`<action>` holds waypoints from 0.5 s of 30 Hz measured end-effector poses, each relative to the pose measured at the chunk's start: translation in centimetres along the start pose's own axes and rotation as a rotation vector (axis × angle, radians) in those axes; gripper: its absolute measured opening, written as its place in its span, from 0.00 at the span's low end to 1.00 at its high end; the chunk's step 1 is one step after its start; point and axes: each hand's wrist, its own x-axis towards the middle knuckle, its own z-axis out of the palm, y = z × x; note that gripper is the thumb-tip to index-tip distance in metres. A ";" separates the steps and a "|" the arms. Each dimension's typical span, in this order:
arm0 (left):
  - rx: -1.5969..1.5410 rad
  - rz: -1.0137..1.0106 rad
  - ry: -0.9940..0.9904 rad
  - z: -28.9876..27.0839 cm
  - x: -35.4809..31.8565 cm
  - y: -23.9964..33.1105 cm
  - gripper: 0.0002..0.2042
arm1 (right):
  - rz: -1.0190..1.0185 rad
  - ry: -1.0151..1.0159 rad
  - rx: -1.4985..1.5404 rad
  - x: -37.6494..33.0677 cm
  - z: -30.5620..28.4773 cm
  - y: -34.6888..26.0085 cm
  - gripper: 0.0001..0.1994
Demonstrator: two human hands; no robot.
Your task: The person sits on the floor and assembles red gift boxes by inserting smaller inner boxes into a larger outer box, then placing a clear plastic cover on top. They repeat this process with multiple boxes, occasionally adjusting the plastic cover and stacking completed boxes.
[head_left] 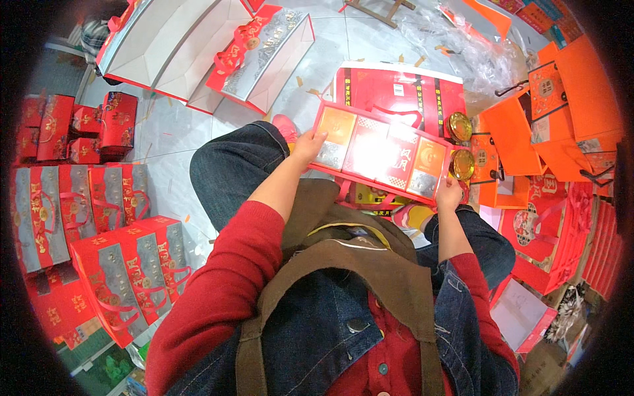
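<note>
Both forearms reach forward out of red sleeves, the left hand [308,146] pinching one end of a flat red box [382,154] between thumb and fingers and the right hand [450,192] gripping the other, holding it aslant over the bent legs with its right end nearer the body. From here I can't see the fingers curled beneath, glare washes out the middle panels, and the box partly covers a red bag [371,87] beyond. Two round gold tins [462,165] sit by its right end.

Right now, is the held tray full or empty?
Full: packs lie side by side from end to end of the tray.
</note>
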 end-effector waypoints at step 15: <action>0.371 -0.211 0.291 0.3 2.6 -2.0 0.33 | 0.015 -0.011 0.042 -0.4 -0.4 -0.4 0.12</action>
